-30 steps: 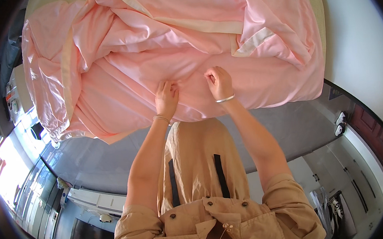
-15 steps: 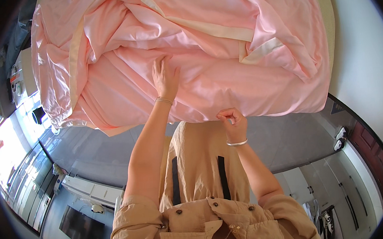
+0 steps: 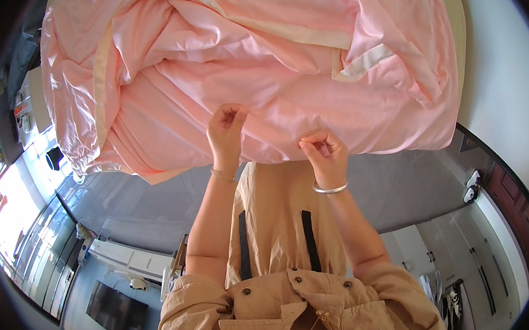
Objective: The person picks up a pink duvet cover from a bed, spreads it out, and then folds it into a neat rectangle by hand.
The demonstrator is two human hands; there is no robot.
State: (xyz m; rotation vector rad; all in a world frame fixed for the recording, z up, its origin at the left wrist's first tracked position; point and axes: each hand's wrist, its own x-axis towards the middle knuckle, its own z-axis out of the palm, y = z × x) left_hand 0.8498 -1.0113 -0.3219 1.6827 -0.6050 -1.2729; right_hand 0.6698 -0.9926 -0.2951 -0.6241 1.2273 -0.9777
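grey floor (image 3: 401, 186) | white wall (image 3: 505, 56), right | dark red door (image 3: 512, 200) | glaring window (image 3: 16, 210), left

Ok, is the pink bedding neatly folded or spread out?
Spread out, but rumpled: the pink bedding covers a broad area, with loose folds and its cream trim running crookedly across it.

Pink bedding (image 3: 390, 116) looks satiny, smooth, glossy cloth, cream trim (image 3: 295, 33) on it similarly sheeny, and on its near side are shiny metal bangle (image 3: 330, 190), matt wrinkled tan cloth trousers (image 3: 278, 225), smooth slightly glossy floor (image 3: 395, 186).
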